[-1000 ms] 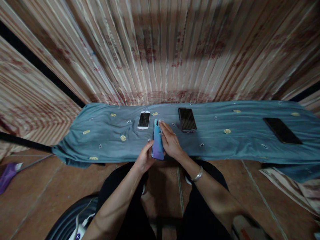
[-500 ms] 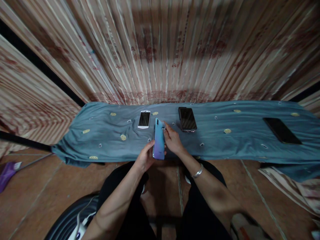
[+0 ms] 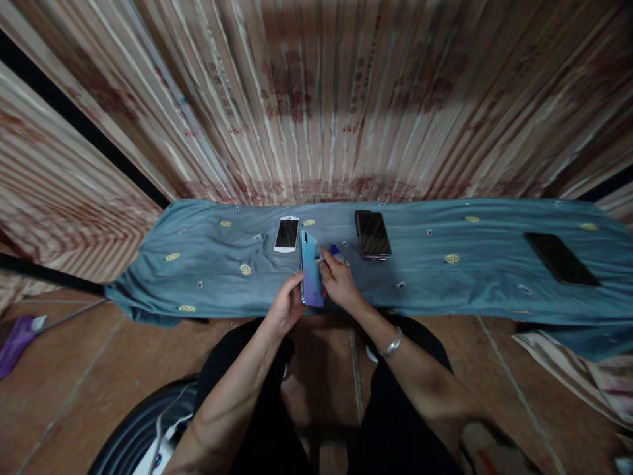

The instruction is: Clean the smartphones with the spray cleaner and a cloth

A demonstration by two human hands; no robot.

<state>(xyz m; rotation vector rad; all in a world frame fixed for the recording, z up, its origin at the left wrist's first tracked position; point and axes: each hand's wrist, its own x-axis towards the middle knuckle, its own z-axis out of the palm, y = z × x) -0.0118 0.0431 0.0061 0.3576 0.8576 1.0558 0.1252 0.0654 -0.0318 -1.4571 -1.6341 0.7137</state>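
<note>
Back side up, a smartphone (image 3: 310,274) with a light-blue to purple back is held over the near half of the cloth. My left hand (image 3: 287,305) is closed around its lower left edge, thumb on the side. My right hand (image 3: 339,280), with a silver bangle on the wrist, has its fingers pinched at the phone's right edge. A small greyish, see-through bit shows at those fingertips; its kind is unclear. Just behind them a small blue-tipped object (image 3: 337,251) sticks out, partly hidden. Beyond the phone lies a white smartphone (image 3: 287,235), dark screen up.
Stacked dark phones (image 3: 373,235) lie right of my hands, and another black phone (image 3: 561,258) farther right. All rest on a blue patterned cloth (image 3: 484,284) over a narrow bench. A striped curtain (image 3: 316,99) hangs behind. A power strip (image 3: 157,456) is at lower left.
The blue phone has shifted slightly left and up in my left hand. My right fingers have moved a little down its edge, and the blue-tipped object has come into sight behind them.
</note>
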